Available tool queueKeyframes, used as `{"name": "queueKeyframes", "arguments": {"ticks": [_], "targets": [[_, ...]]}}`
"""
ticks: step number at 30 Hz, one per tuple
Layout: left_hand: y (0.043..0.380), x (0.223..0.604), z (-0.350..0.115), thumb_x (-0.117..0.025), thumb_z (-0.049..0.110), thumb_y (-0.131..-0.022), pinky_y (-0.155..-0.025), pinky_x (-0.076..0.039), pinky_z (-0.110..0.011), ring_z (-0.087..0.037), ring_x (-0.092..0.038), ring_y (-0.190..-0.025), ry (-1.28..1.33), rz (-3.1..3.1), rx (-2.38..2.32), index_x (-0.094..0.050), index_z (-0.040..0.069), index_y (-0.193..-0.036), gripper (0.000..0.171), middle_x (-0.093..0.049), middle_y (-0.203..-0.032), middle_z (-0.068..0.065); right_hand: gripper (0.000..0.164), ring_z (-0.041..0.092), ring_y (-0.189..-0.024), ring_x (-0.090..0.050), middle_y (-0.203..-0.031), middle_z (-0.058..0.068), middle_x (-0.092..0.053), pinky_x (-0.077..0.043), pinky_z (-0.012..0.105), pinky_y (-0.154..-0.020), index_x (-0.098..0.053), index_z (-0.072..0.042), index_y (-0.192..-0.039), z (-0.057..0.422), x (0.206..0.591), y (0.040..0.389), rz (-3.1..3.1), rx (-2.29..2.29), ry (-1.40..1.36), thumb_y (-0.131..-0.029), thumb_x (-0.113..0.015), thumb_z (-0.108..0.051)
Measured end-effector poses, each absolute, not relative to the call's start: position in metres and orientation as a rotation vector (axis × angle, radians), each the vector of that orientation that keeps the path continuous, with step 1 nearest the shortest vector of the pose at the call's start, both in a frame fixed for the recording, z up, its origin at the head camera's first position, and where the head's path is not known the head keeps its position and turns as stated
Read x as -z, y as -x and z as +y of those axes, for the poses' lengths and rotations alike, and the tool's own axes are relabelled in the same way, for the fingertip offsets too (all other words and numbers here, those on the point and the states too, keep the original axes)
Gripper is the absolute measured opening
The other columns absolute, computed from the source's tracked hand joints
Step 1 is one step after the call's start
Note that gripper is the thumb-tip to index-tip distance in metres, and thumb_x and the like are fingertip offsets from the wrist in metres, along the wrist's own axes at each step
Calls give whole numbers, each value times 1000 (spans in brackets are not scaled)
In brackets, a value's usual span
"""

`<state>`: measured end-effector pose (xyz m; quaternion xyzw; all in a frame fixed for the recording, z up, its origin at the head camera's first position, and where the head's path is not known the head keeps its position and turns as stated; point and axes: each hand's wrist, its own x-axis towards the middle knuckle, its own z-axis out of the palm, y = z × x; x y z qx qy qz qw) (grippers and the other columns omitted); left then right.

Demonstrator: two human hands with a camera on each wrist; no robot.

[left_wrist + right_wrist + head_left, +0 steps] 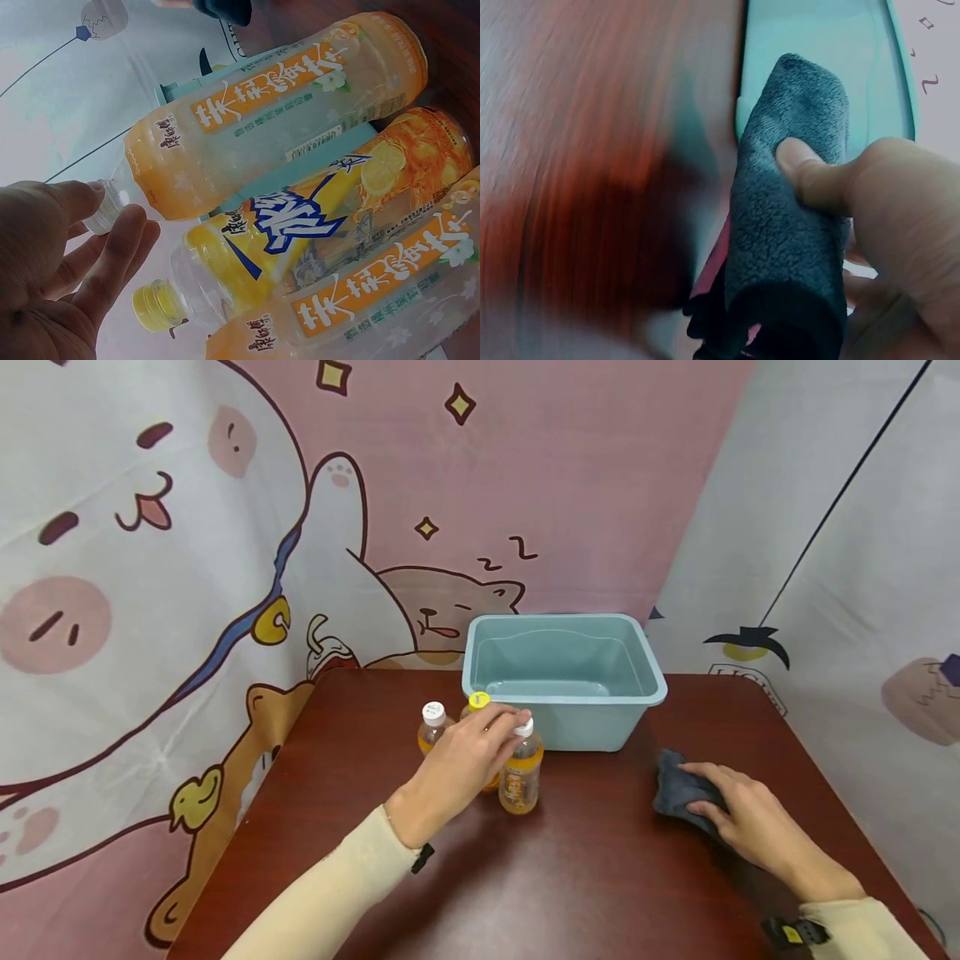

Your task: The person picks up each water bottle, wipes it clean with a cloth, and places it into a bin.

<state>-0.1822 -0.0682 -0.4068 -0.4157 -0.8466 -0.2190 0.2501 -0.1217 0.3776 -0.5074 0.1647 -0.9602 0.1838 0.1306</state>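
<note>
My left hand [459, 756] holds the white cap end of a clear bottle [521, 783] with an orange label, thumb on one side and fingers on the other in the left wrist view. Beside it stand a yellow-capped bottle [322, 232] with a lemon-printed label and another white-capped bottle [433, 727], both partly hidden behind that hand in the head view. Over on the right, my right hand [761, 818] grips a folded grey-blue cloth [787, 217], the thumb pressed on its fuzzy side. Pink shows along one folded edge.
A light blue-green plastic bin [581, 727] stands behind the bottles at the back of the dark red-brown table [592, 868]. Cartoon-printed fabric [585, 485] hangs behind and along both sides of the table.
</note>
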Motion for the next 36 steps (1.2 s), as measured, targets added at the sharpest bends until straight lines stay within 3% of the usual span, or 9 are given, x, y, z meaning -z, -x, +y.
{"name": "queueKeyframes", "arguments": {"ticks": [3,6,8,16,21,36], "targets": [[182,406,-68,-85,15,-109,-99,-70,-27,-17,-83,-124,1135,-2301,596,-77,8,-142,34,-79,-139,-5,67,36,-114,-79,-140,18,-81,-70,39,-95,-72,-12,-151,372,501,121,-2763,-592,-479,-91,-100,-9],[182,406,-68,-85,15,-109,-101,-70,-27,-17,-83,-125,1140,-2301,588,-76,8,-141,34,-79,-139,-5,69,26,-110,-76,-141,14,-81,-54,5,-95,-71,-17,-154,366,494,121,-2751,-656,-471,-92,-100,-10],[182,406,-68,-86,15,-108,-101,-70,-27,-18,-83,-125,1144,-2305,581,-76,8,-141,35,-79,-139,-5,70,19,-109,-73,-141,12,-81,-41,-5,-94,-70,-19,-156,362,491,120,-2735,-689,-476,-93,-99,-9],[180,405,-68,-86,16,-109,-99,-70,-28,-19,-83,-124,1145,-2320,588,-76,7,-142,36,-79,-139,-6,75,2,-110,-69,-140,6,-81,-48,0,-94,-66,-18,-161,337,473,119,-2675,-872,-534,-94,-97,-4],[180,404,-67,-86,15,-108,-98,-71,-28,-18,-83,-122,1142,-2326,591,-76,8,-142,36,-79,-138,-6,74,2,-105,-71,-138,6,-82,-53,4,-90,-66,-19,-161,318,463,122,-2648,-995,-564,-95,-95,-2],[180,404,-66,-86,16,-108,-96,-71,-28,-18,-83,-118,1129,-2340,578,-76,9,-142,36,-79,-135,-6,73,12,-112,-75,-138,6,-83,-60,11,-95,-65,-19,-162,256,457,144,-2539,-1202,-622,-98,-92,2]]}}
